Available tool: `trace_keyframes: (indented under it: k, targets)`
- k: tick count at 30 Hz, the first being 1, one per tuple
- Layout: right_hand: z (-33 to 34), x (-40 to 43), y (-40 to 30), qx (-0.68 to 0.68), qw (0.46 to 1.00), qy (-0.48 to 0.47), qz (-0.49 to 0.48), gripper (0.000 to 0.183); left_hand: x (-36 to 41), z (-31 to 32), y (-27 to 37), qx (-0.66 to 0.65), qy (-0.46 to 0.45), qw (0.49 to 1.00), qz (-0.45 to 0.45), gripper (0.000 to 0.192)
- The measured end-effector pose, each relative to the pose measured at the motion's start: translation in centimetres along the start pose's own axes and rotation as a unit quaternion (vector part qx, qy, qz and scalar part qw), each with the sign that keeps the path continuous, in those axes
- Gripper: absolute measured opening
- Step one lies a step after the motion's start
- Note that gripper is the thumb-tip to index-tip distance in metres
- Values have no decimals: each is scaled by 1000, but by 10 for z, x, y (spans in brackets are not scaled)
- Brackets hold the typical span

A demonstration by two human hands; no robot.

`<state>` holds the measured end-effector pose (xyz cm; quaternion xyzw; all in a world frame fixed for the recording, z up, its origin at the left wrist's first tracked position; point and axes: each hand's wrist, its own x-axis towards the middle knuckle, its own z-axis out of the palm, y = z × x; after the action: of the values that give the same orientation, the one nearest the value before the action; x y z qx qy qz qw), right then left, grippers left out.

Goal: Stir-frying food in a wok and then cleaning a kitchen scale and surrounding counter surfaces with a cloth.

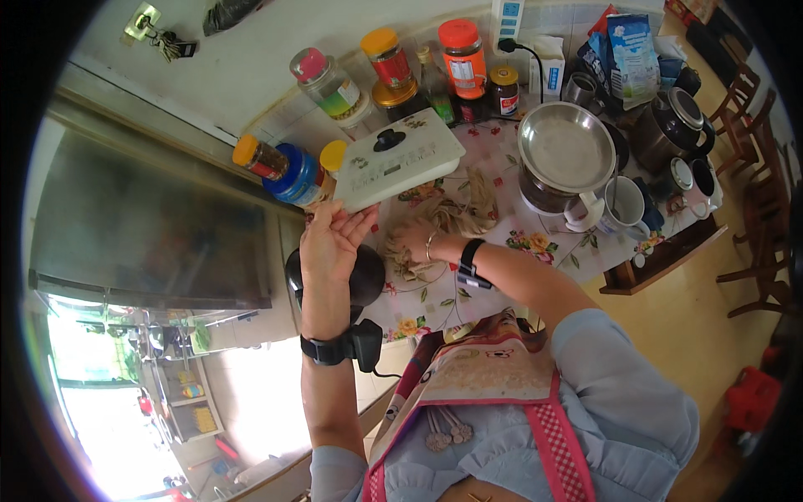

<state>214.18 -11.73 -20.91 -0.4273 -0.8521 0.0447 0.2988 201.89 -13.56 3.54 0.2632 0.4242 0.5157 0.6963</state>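
Note:
My left hand (334, 241) grips the near left corner of a flat white lidded box (401, 160) with a black knob, and the box looks tilted. To the right of it, my right hand (414, 241) presses on a crumpled beige cloth (461, 210) lying on the flowered tablecloth (464, 304). The cloth partly hides the fingers of that hand. Below my left hand, partly behind the wrist, is a round black object (367, 276).
Jars and bottles, among them a red-lidded orange jar (464, 63), line the wall. A steel pan (566, 147) sits on a pot at the right, beside a white mug (621, 204) and a thermal jug (668, 125). A drawer (665, 257) stands open below the table's right edge.

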Motion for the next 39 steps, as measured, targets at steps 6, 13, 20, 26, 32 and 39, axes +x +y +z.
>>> trace_keyframes:
  k: [6,13,20,26,32,39]
  targets:
    - [-77,-12,-31,143,896,-412,77,26,-5,-15,-4,6,1,1000,0,21]
    - [-116,-55,-57,-127,976,-115,132,90,-15,-13,-8,-18,6,1000,-5,16]
    - [-93,-51,-42,-94,894,-217,380,116,-16,-9,-11,-23,2,1000,1,15]
    - [-58,-68,-53,-47,964,-74,249,64,-19,-10,-10,-13,-11,1000,11,16]
    - [-56,-59,-58,119,953,-17,277,46,-22,-11,-5,-10,-17,1000,11,16]
    - [-107,-27,31,151,893,-102,410,80,-32,-5,-1,-11,-15,1000,16,16]
